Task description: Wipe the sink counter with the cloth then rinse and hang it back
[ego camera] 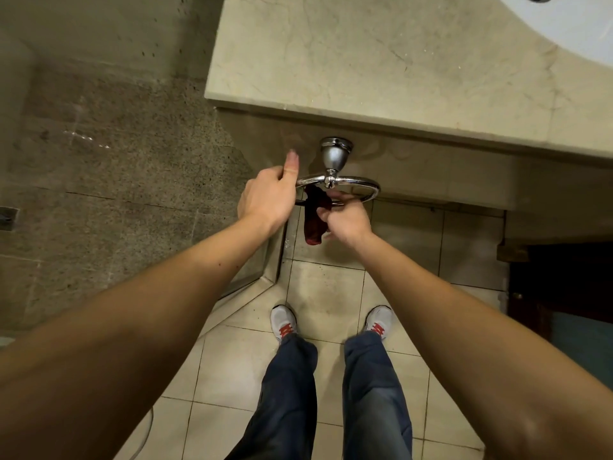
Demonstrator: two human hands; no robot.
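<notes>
The dark red cloth (313, 227) hangs through the chrome towel ring (368, 187), just above the middle of the view, with its loose end dropping toward 6 o'clock below the ring. The ring swings from a chrome mount (334, 154) fixed to the front face of the marble desk (365, 68), which fills the upper part of the view from 12 to 2 o'clock. The rim of a white sink basin (570, 24) shows in the corner at 1 o'clock.

The left hand (265, 197) sits at the ring's 9 o'clock end and holds it. Its thumb (292, 162) lies over the metal and points to 12 o'clock, while the other fingers bend away under the palm, out of sight. The right hand (346, 217) is just at 3 o'clock of the cloth, below the ring's near arc. Its fingers (323, 212) are curled tight round the cloth and grip the upper part of the hanging strip. The two hands are near each other, with the cloth between them.

Below, toward 6 o'clock, the beige tiled floor (328, 287) carries the person's grey sneakers (283, 322) with red laces, under blue jeans (288, 393). A speckled stone surface (116, 167) fills the 9 o'clock side
</notes>
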